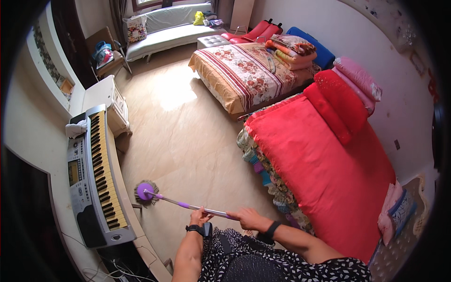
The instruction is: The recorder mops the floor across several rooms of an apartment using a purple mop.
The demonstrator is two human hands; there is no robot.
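A spin mop (170,200) with a silver and purple handle slants across the floor in front of me. Its round purple head (144,191), fringed with grey strands, rests on the tiles beside the keyboard stand. My left hand (200,216) is closed around the middle of the handle. Farther up, near the purple end, my right hand (249,219) grips the handle with its fingers wrapped round. Both wrists wear dark bands.
An electronic keyboard (104,178) lines the left side, with a white cabinet (114,101) beyond it. Cables hang near its close end. On the right stand a red-covered bed (319,169) and a flowered bed (239,70). A pale sofa (171,33) and a chair (108,54) stand at the back.
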